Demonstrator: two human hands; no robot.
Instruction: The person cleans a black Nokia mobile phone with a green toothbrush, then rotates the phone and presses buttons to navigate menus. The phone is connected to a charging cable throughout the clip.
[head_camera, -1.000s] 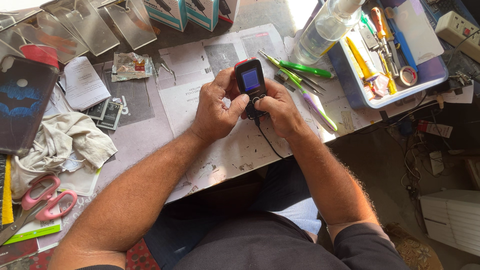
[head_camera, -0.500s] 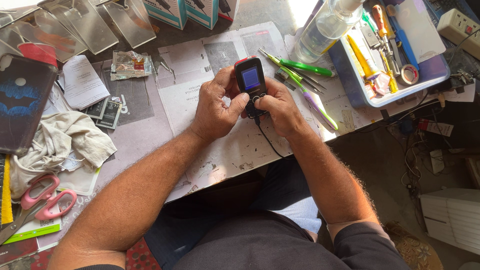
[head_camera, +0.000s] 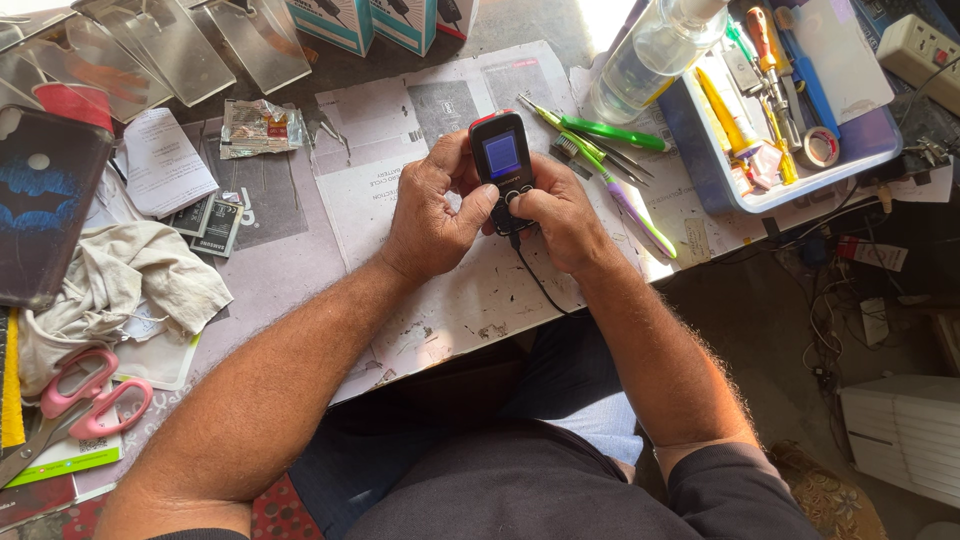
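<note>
Black phone (head_camera: 503, 165), blue screen, red top edge; pink-handled scissors (head_camera: 85, 400); green pen (head_camera: 612, 134); blue tray (head_camera: 712, 165).

Bright daylight from above; glare at top edge; sharp focus, mild wide-angle edge distortion.

pink-handled scissors (head_camera: 80, 405) at surface's left edge, crumpled beige cloth (head_camera: 120, 285) just above them. clear plastic bottle (head_camera: 650, 50) lying beside blue tray of hand tools (head_camera: 700, 165). green-handled tool (head_camera: 605, 133) and purple-green toothbrush (head_camera: 625, 195) on newspaper sheets (head_camera: 380, 200).
</note>
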